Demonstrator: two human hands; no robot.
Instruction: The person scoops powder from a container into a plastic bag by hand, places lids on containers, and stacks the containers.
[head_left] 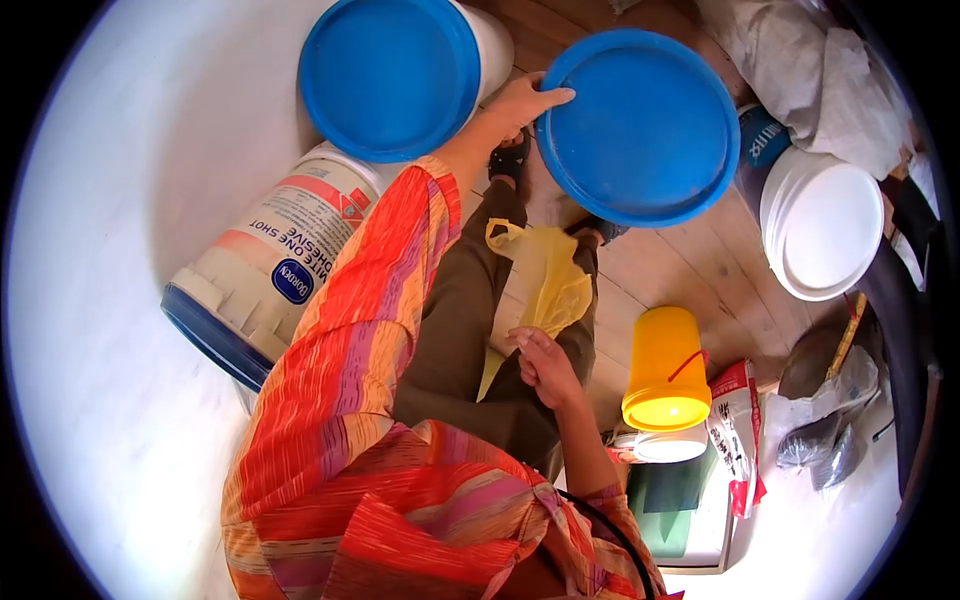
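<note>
"What did you have on your left?"
"A smooth white expanse (130, 160), wall or covering, I couldn't tell; below you ran brown wooden floorboards (690, 270)."
"And your light?"
"It glared brightest off the white surface (795, 530) at your near right; pale, crumpled cloth (825, 90) lay far right."

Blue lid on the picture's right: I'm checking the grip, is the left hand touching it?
Touching: the head view shows the left hand gripping the blue lid, fingers over its edge.
</note>
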